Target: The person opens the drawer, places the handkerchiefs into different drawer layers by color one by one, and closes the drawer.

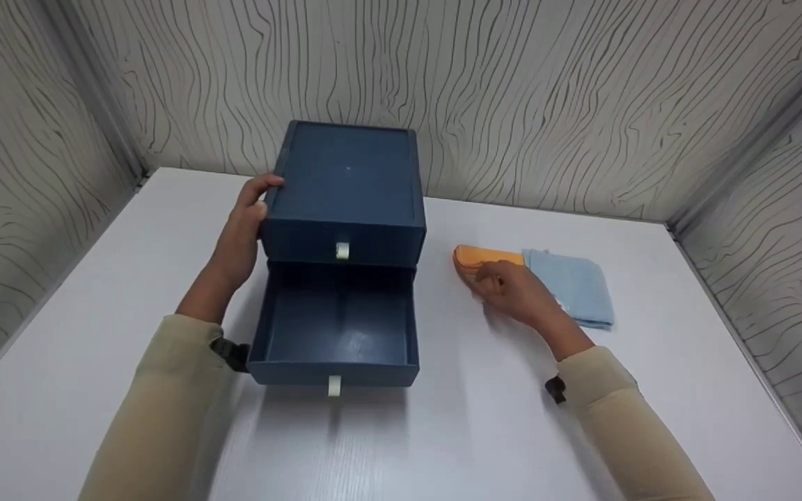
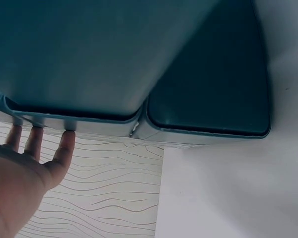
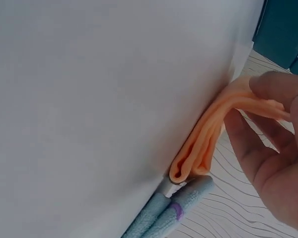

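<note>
A dark blue two-drawer cabinet (image 1: 349, 177) stands left of centre, its lower drawer (image 1: 380, 374) pulled out and its upper drawer closed. My left hand (image 1: 237, 240) rests against the cabinet's left side, one finger at the top edge. In the left wrist view, extended fingers (image 2: 64, 151) touch the side wall. On the right, my right hand (image 1: 514, 289) pinches the left end of a folded orange cloth (image 1: 490, 256) between thumb and fingers. That end bends up in the right wrist view, where the other end lies beside a folded light blue cloth (image 3: 164, 210).
The white table (image 1: 470, 431) carries everything. Wood-grain patterned panels (image 1: 484, 97) wall it in at the back and both sides. Small pale pull tabs (image 1: 334, 386) stick out from the drawer fronts. The extended lower drawer juts toward the front, between both arms.
</note>
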`<state>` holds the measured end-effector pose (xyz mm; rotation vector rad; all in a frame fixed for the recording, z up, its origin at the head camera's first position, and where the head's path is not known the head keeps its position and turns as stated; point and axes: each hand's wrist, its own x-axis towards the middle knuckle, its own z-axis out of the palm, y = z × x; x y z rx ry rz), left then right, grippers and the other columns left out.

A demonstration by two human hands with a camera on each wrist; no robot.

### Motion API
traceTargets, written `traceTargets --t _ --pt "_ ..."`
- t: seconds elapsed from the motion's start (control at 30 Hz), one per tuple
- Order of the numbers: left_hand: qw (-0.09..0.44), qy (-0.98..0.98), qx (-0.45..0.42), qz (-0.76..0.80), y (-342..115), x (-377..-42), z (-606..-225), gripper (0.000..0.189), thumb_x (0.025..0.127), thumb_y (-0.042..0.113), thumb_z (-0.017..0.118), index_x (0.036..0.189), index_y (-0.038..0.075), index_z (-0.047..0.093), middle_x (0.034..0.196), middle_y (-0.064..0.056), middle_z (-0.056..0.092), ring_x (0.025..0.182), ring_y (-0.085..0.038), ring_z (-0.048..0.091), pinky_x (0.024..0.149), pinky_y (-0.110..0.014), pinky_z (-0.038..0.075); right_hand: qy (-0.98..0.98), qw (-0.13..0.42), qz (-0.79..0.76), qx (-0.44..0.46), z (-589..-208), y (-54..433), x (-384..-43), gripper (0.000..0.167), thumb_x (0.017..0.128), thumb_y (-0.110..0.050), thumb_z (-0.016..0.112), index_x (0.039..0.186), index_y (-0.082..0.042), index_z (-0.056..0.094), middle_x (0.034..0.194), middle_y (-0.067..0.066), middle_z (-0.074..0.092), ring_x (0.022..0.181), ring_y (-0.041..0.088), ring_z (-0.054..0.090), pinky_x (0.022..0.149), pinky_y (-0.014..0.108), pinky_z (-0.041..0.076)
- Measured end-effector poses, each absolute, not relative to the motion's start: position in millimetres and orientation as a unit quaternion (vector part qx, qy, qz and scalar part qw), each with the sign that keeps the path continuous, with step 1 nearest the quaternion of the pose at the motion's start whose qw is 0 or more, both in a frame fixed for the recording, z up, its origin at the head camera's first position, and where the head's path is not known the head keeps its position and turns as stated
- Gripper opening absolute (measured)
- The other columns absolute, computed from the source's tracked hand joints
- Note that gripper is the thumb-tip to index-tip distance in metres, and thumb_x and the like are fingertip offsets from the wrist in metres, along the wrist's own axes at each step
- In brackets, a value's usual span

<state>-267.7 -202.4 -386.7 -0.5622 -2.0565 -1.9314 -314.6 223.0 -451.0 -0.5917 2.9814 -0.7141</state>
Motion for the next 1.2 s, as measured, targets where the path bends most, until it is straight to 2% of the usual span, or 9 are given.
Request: traceTargets --t 0.1,0.23,0.53,0.67,0.9,1.03,1.2 --pt "0.132 -0.706 -0.195 -0.668 -202.6 -268.3 -387.0 0.042 0.1 0.031 0.027 0.136 0.015 0.042 0.153 -0.006 0.024 0.126 -0.031 0.039 0.091 -0.033 0.038 0.954 -0.019 -0.237 -0.184 -448.1 223.7 -312.9 0.018 0.086 -0.012 0.067 0.104 -0.013 0.069 0.102 0.006 0.067 0.082 0.022 0.054 0.072 0.038 0.046" --pt "0.128 -0.703 -0.197 -0.672 -202.7 -268.4 -387.4 0.042 0.1 0.032 0.027 0.136 0.016 0.041 0.154 -0.008 0.022 0.128 -0.032 0.038 0.093 -0.035 0.037 0.95 -0.059 -0.247 -0.182 -443.7 226.6 -310.2 0.019 0.085 -0.008 0.065 0.103 -0.011 0.068 0.098 0.008 0.067 0.078 0.023 0.054 0.068 0.036 0.044" --pt "0.134 -0.709 -0.196 -0.664 -202.9 -267.1 -387.1 0.042 0.1 0.03 0.027 0.136 0.015 0.041 0.154 -0.008 0.023 0.126 -0.032 0.04 0.091 -0.033 0.039 0.932 -0.154 -0.272 -0.185 -431.2 233.5 -303.5 0.024 0.08 -0.003 0.065 0.102 -0.012 0.066 0.108 0.006 0.069 0.082 0.02 0.058 0.07 0.036 0.049" --pt "0.134 -0.705 -0.197 -0.668 -202.5 -267.7 -387.3 0.041 0.1 0.032 0.028 0.136 0.015 0.041 0.154 -0.008 0.024 0.126 -0.032 0.039 0.091 -0.034 0.038 0.917 -0.185 -0.299 -0.19 -424.6 232.5 -299.9 0.026 0.079 0.0 0.067 0.103 -0.011 0.067 0.107 0.005 0.069 0.082 0.016 0.056 0.071 0.033 0.049" --pt "0.135 -0.7 -0.197 -0.673 -202.0 -268.7 -388.1 0.041 0.101 0.035 0.031 0.135 0.016 0.042 0.153 -0.008 0.025 0.13 -0.032 0.036 0.094 -0.035 0.037 0.894 -0.201 -0.343 -0.204 -412.8 226.7 -290.1 0.025 0.079 0.0 0.068 0.102 -0.011 0.067 0.099 0.002 0.068 0.076 0.011 0.053 0.066 0.017 0.046" --pt "0.137 -0.701 -0.199 -0.671 -202.3 -268.0 -388.0 0.041 0.101 0.034 0.031 0.135 0.015 0.042 0.153 -0.007 0.025 0.13 -0.032 0.036 0.094 -0.035 0.036 0.885 -0.21 -0.354 -0.218 -405.7 220.6 -284.4 0.024 0.079 0.002 0.068 0.1 -0.011 0.068 0.093 0.001 0.067 0.072 0.009 0.052 0.064 0.018 0.048" --pt "0.133 -0.711 -0.197 -0.662 -202.7 -267.2 -387.5 0.043 0.1 0.034 0.029 0.137 0.016 0.041 0.155 -0.006 0.023 0.131 -0.032 0.036 0.095 -0.037 0.035 0.867 -0.23 -0.37 -0.242 -396.8 212.0 -277.6 0.024 0.078 0.005 0.067 0.098 -0.009 0.069 0.076 -0.001 0.06 0.065 0.006 0.048 0.058 0.017 0.048"
